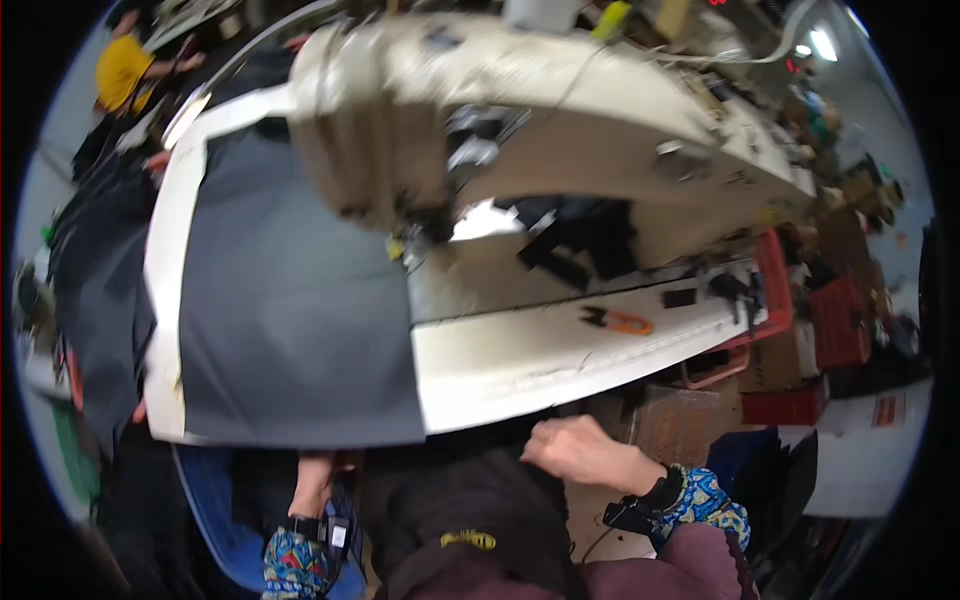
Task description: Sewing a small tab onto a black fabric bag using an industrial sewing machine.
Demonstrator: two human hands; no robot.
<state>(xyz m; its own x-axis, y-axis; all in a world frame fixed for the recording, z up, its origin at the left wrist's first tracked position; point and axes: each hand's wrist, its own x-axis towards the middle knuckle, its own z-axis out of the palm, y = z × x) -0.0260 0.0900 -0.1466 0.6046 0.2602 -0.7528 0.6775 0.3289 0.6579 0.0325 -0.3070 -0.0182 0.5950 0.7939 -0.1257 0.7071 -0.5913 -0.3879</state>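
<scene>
A large dark grey fabric panel (300,300) lies flat on the white table of a sewing machine (400,90), its right edge close to the needle area. Below the table's front edge is my left hand (313,485), its fingers hidden under the edge and among dark cloth. My right hand (588,455) is over my lap with curled fingers, against the side of black cloth (450,500) bearing a small yellow emblem. What those fingers hold, if anything, does not show. Orange thread snips (617,320) rest on the table, right of the panel.
Black fabric pieces (580,240) sit under the machine arm. A red plastic crate (775,285) borders the table's right end. A blue tub (215,515) stands below at the left, with dark cloth (100,290) hanging beside the table. A person in yellow (122,75) is at far left.
</scene>
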